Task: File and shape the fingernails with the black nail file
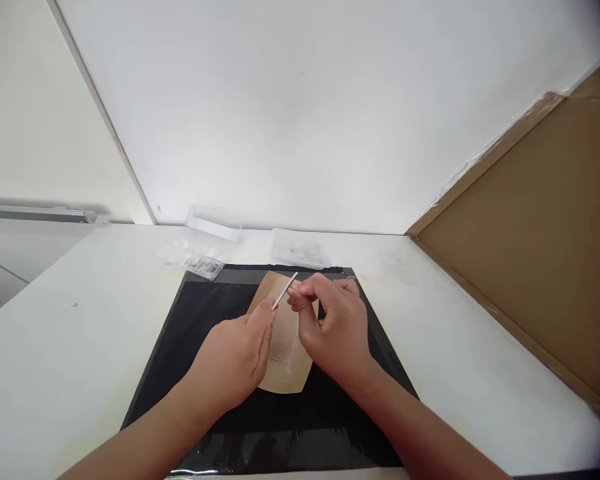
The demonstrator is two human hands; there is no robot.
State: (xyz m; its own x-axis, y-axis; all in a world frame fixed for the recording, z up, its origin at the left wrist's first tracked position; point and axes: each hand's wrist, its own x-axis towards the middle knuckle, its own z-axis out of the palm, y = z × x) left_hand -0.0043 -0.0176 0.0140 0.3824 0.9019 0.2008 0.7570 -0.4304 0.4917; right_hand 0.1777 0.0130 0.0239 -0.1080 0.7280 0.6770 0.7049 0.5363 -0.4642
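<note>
My left hand [240, 353] pinches a thin, light-coloured stick [285, 291] that points up and to the right. Just right of the stick's upper end is my right hand [333, 320], its thumb and fingertips pressed together; whatever lies between them is too small to make out. Beneath both hands a curved sheet of brown paper [285, 377] rests on a black mat [195, 320]. Small pale bits and a whitish smear show on the paper.
Behind the mat are a clear plastic box [300, 250], a clear open tray [213, 227] and a small patterned packet [206, 267]. A brown cardboard panel [540, 220] leans at the right. A white wall rises behind the white table [75, 360].
</note>
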